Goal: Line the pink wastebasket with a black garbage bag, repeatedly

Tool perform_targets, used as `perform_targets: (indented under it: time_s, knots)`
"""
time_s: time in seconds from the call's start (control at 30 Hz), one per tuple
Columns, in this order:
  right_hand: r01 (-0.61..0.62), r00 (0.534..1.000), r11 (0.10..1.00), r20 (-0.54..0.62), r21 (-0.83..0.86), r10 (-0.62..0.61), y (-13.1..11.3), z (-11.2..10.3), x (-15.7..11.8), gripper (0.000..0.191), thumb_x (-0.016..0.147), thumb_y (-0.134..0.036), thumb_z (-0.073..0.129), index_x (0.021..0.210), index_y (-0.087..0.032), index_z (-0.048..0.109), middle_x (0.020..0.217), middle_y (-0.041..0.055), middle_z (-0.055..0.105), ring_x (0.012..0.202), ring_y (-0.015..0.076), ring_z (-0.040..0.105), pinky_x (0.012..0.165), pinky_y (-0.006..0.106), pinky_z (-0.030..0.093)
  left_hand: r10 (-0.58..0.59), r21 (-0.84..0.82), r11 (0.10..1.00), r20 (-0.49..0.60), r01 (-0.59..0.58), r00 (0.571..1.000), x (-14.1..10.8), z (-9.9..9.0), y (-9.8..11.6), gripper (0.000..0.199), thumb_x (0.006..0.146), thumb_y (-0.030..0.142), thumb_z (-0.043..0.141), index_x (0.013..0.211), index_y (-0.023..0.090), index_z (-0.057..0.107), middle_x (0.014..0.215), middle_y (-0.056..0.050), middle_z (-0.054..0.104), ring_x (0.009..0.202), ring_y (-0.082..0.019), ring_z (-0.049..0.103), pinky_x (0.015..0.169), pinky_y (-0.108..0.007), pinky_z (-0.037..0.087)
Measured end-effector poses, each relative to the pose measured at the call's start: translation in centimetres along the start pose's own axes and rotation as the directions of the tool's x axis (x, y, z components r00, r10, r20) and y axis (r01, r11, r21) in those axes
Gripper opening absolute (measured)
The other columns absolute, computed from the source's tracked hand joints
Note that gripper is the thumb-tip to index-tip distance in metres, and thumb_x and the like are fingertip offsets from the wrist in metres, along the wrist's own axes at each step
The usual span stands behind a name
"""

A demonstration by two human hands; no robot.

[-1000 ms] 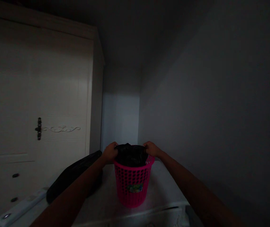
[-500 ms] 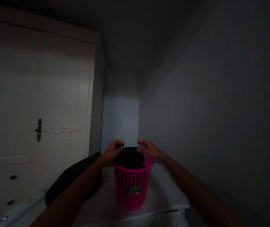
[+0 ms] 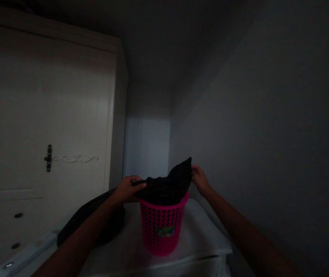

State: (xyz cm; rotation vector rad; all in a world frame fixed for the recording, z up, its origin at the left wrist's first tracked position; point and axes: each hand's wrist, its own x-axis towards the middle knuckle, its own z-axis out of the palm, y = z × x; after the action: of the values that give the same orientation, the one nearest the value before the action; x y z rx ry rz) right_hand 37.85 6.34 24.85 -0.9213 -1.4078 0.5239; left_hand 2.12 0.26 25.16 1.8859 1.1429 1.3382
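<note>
A pink perforated plastic wastebasket (image 3: 162,227) with a small printed label stands upright on a white cabinet top. A black plastic bag (image 3: 164,190) lies in its mouth and spreads above the rim. At the left of the rim, my left hand (image 3: 130,187) is closed on the bag's edge, thumb toward me. My right hand (image 3: 199,179) grips the bag on the right side, where a corner stands up in a peak; some of its fingertips are hidden behind the plastic.
Another black bag (image 3: 107,223), bulky, lies on the left, partly behind my left forearm. The white cabinet top (image 3: 201,227) ends at a front edge close to me. A white wardrobe (image 3: 75,115) stands at left, and a grey wall (image 3: 253,134) rises at right.
My right hand has moved right and outward, pulling the bag up into a peak over the basket's right rim. My left hand has shifted slightly left and down. The bag's mouth is wider.
</note>
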Motion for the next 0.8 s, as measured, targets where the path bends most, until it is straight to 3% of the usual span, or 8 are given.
perform_targets:
  time_s: [0.1, 0.2, 0.33, 0.47, 0.53, 0.6, 0.67, 0.8]
  knots:
    - [-0.102, 0.991, 0.983, 0.104, 0.154, 0.086, -1.6, -2.2, -1.4, 0.041, 0.086, -0.046, 0.049, 0.118, -0.022, 0.061, 0.103, 0.0101, 0.075, 0.091, 0.0252, 0.07, 0.078, 0.035, 0.055, -0.023, -0.311, 0.95, -0.115, -0.014, 0.993, -2.8, -0.2, 0.1, 0.049, 0.067, 0.062, 0.081, 0.089, 0.021, 0.065, 0.085, -0.002, 0.07, 0.077, -0.019, 0.066, 0.072, -0.031, 0.054]
    - [-0.165, 0.96, 0.98, 0.245, 0.11, 0.135, -3.8, -4.3, -2.7, 0.06, 0.094, -0.066, 0.037, 0.12, -0.021, 0.067, 0.095, 0.0122, 0.076, 0.083, 0.0258, 0.07, 0.075, 0.036, 0.053, -0.03, -0.406, 0.914, -0.061, 0.003, 0.998, -5.4, -0.7, -0.1, 0.054, 0.073, 0.071, 0.072, 0.092, 0.021, 0.064, 0.087, -0.004, 0.069, 0.076, -0.018, 0.063, 0.071, -0.031, 0.053]
    - [-0.044, 0.89, 0.985, 0.441, -0.168, 0.116, -6.2, -5.3, -4.3, 0.066, 0.092, -0.073, 0.046, 0.126, -0.021, 0.068, 0.092, 0.0079, 0.075, 0.076, 0.0221, 0.067, 0.068, 0.031, 0.049, -0.033, -0.196, 0.98, 0.008, 0.034, 0.999, -7.6, -1.1, 0.0, 0.054, 0.085, 0.072, 0.056, 0.092, 0.02, 0.066, 0.094, -0.006, 0.071, 0.084, -0.021, 0.063, 0.075, -0.034, 0.054]
    - [0.365, 0.747, 0.787, 0.661, -0.498, 0.072, -6.3, -4.6, -5.4, 0.032, 0.082, -0.039, 0.074, 0.108, -0.02, 0.074, 0.098, 0.0052, 0.073, 0.09, 0.021, 0.066, 0.077, 0.028, 0.047, 0.052, 0.262, 0.96, 0.163, -0.095, 0.985, -8.7, -0.3, -0.6, 0.028, 0.087, 0.048, 0.064, 0.095, 0.021, 0.064, 0.089, -0.002, 0.069, 0.082, -0.021, 0.063, 0.076, -0.033, 0.051]
    - [0.491, 0.775, 0.566, 0.628, -0.663, 0.064, -5.1, -4.4, -5.6, 0.02, 0.081, -0.018, 0.067, 0.099, -0.019, 0.074, 0.102, 0.0073, 0.072, 0.096, 0.0214, 0.066, 0.081, 0.028, 0.046, 0.131, 0.441, 0.876, 0.176, -0.197, 0.976, -9.0, 0.1, -1.9, 0.016, 0.084, 0.03, 0.066, 0.098, 0.022, 0.063, 0.095, -0.004, 0.07, 0.087, -0.021, 0.064, 0.081, -0.034, 0.05]
    - [0.474, 0.843, 0.436, 0.537, -0.765, 0.026, -3.2, -4.3, -5.4, 0.027, 0.082, -0.008, 0.054, 0.098, -0.018, 0.074, 0.107, 0.0107, 0.07, 0.098, 0.0211, 0.066, 0.083, 0.028, 0.047, 0.205, 0.541, 0.804, 0.136, -0.246, 0.969, -9.0, 0.4, -3.4, 0.018, 0.081, 0.018, 0.06, 0.099, 0.022, 0.064, 0.103, -0.006, 0.07, 0.096, -0.023, 0.065, 0.088, -0.037, 0.05]
    - [0.423, 0.884, 0.485, 0.467, -0.766, -0.032, -0.5, -4.1, -4.7, 0.037, 0.083, -0.005, 0.047, 0.103, -0.017, 0.075, 0.114, 0.0131, 0.07, 0.102, 0.0207, 0.067, 0.088, 0.029, 0.049, 0.25, 0.572, 0.779, 0.09, -0.255, 0.964, -8.6, 0.6, -4.5, 0.022, 0.082, 0.013, 0.054, 0.099, 0.022, 0.066, 0.106, -0.008, 0.069, 0.1, -0.024, 0.065, 0.092, -0.039, 0.051]
    - [0.248, 0.949, 0.82, 0.299, -0.516, -0.099, 5.2, -2.7, -3.0, 0.041, 0.081, -0.017, 0.051, 0.113, -0.019, 0.077, 0.118, 0.0115, 0.075, 0.115, 0.0249, 0.065, 0.107, 0.041, 0.048, 0.368, 0.472, 0.84, -0.131, -0.269, 0.92, -6.6, 1.2, -5.4, 0.026, 0.087, 0.016, 0.047, 0.102, 0.022, 0.068, 0.106, -0.008, 0.068, 0.1, -0.023, 0.066, 0.092, -0.038, 0.054]
